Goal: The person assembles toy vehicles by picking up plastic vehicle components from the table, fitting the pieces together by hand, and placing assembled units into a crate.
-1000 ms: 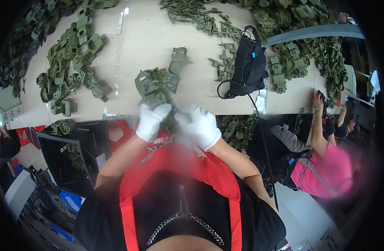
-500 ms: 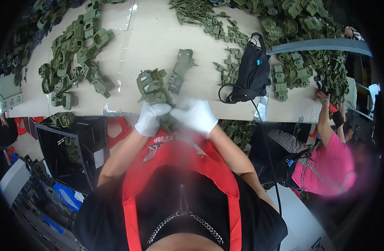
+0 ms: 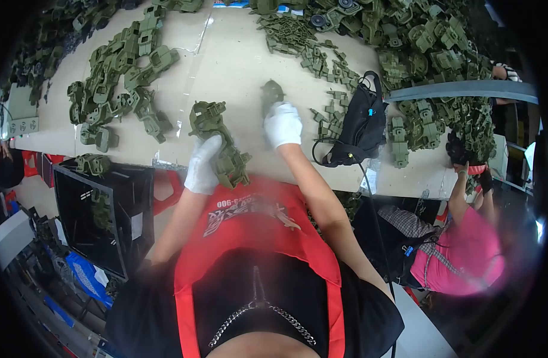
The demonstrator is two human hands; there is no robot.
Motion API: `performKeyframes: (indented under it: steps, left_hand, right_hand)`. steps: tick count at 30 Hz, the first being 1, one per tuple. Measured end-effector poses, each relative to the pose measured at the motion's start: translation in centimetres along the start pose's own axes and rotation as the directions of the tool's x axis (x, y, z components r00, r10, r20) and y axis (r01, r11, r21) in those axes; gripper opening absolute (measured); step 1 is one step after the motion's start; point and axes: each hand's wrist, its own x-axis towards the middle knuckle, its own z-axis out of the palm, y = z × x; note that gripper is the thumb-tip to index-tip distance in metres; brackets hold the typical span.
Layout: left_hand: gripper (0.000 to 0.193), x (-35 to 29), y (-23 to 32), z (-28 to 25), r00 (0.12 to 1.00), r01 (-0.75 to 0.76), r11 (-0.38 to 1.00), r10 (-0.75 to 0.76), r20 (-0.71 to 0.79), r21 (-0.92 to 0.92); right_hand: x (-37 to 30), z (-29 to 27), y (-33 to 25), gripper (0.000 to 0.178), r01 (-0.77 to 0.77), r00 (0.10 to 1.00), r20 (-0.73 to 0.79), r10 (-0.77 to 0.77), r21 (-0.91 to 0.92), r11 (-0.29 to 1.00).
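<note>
My left hand (image 3: 202, 167), in a white glove, is closed around the side of a long olive-green plastic toy vehicle body (image 3: 231, 160). That body is tilted over the table's near edge, its hollow, boxy inside showing. Farther out and to the right, my white-gloved right hand (image 3: 283, 125) reaches over the table with its fingers curled at another olive-green plastic piece (image 3: 273, 91). Motion smears this piece, and my hand covers its near end. The fingers of my right hand are closed on it.
Piles of green vehicle parts (image 3: 104, 74) lie at left, with more (image 3: 426, 56) at far right. Small green pieces (image 3: 331, 68) surround a black pouch (image 3: 363, 122) with a cable. A grey bar (image 3: 462, 90) crosses the right side. Below left stands a black crate (image 3: 104, 209); a co-worker in pink (image 3: 465, 250) works at right.
My right hand has left the vehicle body in my left hand and moved forward to the piece on the table. The held body now shows more of its near end.
</note>
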Motion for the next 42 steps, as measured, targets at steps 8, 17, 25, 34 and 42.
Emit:
performKeyframes:
  steps: [8, 17, 25, 34, 42]
  left_hand:
    - [0.047, -1.3, 0.6, 1.0, 0.999, 0.051, 0.997, -0.051, 0.011, -0.061]
    - [0.047, -1.3, 0.7, 0.9, 0.999, -0.024, 0.998, 0.026, -0.027, 0.052]
    - [0.054, -1.5, 0.1, 2.9, 0.975, -0.198, 0.959, 0.171, 0.141, 0.204]
    - [0.054, -0.1, 2.2, 4.7, 0.974, -0.135, 0.977, 0.101, 0.204, 0.163]
    - [0.05, 0.2, 2.4, 6.6, 0.934, -0.326, 0.944, 0.312, 0.175, 0.057]
  right_hand:
    - [-1.4, -0.3, -2.3, 0.032, 0.212, 0.971, 0.12, -0.205, -0.048, 0.976]
    - [2.7, -4.6, -0.5, 0.035, 0.075, 0.972, 0.184, -0.149, 0.357, 0.931]
    - [-5.7, -11.7, -7.3, 0.027, 0.272, 0.942, 0.06, -0.329, 0.435, 0.858]
    - [-3.2, -11.2, -6.2, 0.041, -0.241, 0.907, 0.337, -0.254, 0.907, 0.345]
    - [-8.6, -13.2, -5.7, 0.056, -0.097, 0.952, 0.238, -0.193, 0.831, 0.547]
